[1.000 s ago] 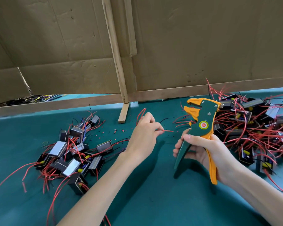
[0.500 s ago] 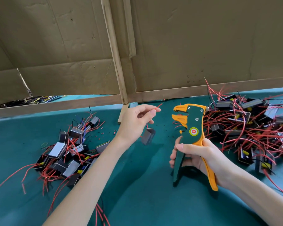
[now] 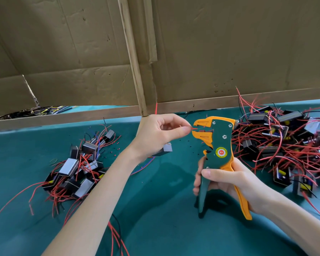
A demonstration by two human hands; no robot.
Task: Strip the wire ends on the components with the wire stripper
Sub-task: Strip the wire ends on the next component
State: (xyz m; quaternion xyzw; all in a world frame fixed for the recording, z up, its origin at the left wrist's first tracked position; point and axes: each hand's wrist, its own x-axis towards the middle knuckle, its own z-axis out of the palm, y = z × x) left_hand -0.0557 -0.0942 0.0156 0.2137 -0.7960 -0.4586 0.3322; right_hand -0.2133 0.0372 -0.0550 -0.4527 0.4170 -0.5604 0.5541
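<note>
At lower right the right hand [image 3: 229, 183] was curled round the handles of the wire stripper [image 3: 220, 145], jaws open. At centre the left hand [image 3: 159, 137] pinched a red wire [image 3: 194, 128], tip between the jaws, its component [image 3: 166, 147] hanging below. So short an end could slip out on the squeeze, or a fingertip be nipped. The green desk [image 3: 164, 228] carried a left pile [image 3: 78, 169] and a right pile [image 3: 284, 137] of components; cardboard [image 3: 229, 43] walled the top of the frame

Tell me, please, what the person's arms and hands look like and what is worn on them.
Both are bare: the left hand and right hand show no gloves, rings or watch, and no sleeves cover the arms as far as the picture shows them.
</note>
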